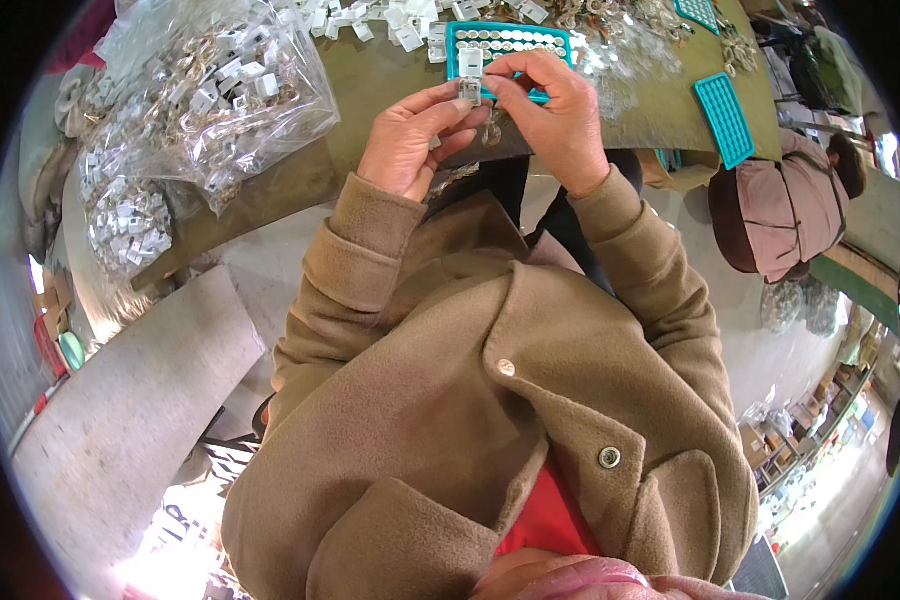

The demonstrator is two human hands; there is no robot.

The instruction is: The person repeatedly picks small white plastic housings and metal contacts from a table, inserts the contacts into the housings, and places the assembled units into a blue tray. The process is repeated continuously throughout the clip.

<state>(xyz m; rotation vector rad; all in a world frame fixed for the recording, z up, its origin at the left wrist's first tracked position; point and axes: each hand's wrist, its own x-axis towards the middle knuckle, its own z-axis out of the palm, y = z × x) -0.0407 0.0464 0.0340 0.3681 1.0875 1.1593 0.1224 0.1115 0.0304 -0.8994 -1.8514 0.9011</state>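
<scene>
Over the table's near edge, my left hand [406,140] and my right hand [558,112] come together around a small clear-and-white plastic case [471,64]. Its lid part stands up above the fingertips. My left thumb and fingers pinch it from the left side, while my right thumb and index finger press at its right side. A metal key ring [491,133] dangles below the case between my hands. Just beyond them lies a teal tray [451,42] with rows of round silvery discs, partly covered by my right hand.
At the left, a large clear plastic bag [315,95] bulges with similar cases and rings. More white cases [406,36] pile up at the far edge. Another teal tray [724,120] lies on the right. Beyond it a person in a pink top [785,205] is bent over.
</scene>
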